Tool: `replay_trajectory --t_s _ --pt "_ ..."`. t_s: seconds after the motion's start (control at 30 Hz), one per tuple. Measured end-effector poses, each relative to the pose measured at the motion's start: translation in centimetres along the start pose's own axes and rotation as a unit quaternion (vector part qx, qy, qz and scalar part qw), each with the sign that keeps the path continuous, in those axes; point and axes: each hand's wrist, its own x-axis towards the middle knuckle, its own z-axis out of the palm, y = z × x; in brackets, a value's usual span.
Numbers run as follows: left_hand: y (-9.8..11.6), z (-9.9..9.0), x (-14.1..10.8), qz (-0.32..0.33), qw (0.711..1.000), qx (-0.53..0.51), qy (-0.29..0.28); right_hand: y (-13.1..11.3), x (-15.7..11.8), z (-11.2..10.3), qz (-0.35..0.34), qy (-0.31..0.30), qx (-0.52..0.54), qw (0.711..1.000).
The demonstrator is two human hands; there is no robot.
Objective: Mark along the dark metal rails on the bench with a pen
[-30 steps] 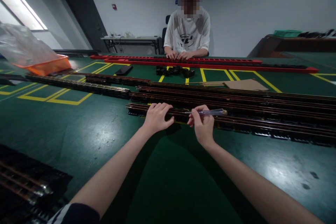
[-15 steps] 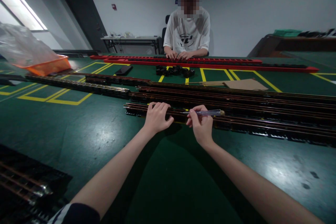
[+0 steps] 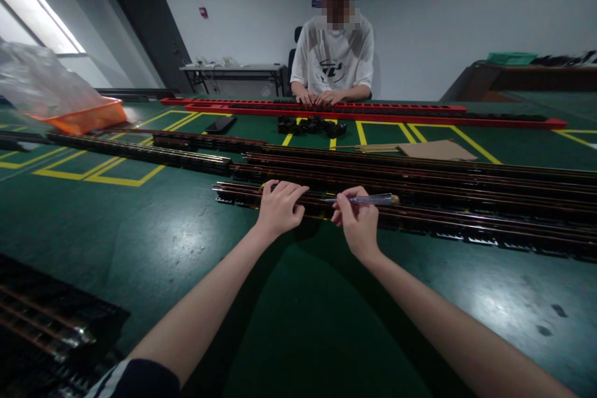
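Screwdriver-like tool: translucent handle, brownish end cap; nearly level, thin shaft pointing left over nearest rail. Rail: long, black, copper-coloured strips lengthwise; lying across bench.

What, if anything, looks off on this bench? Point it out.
Two dark marks on the green tabletop, right of the right hand, look odd: they are darker than the surface around them. Stains or wear, I can't tell.
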Motion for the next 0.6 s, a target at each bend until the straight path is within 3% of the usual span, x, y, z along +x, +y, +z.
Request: replay_trajectory --t_s 0.6 --pt "0.21 0.25 0.10 0.037 0.999 0.001 0.027 0.17 0.05 0.02 0.006 0.008 -0.006 1.000"
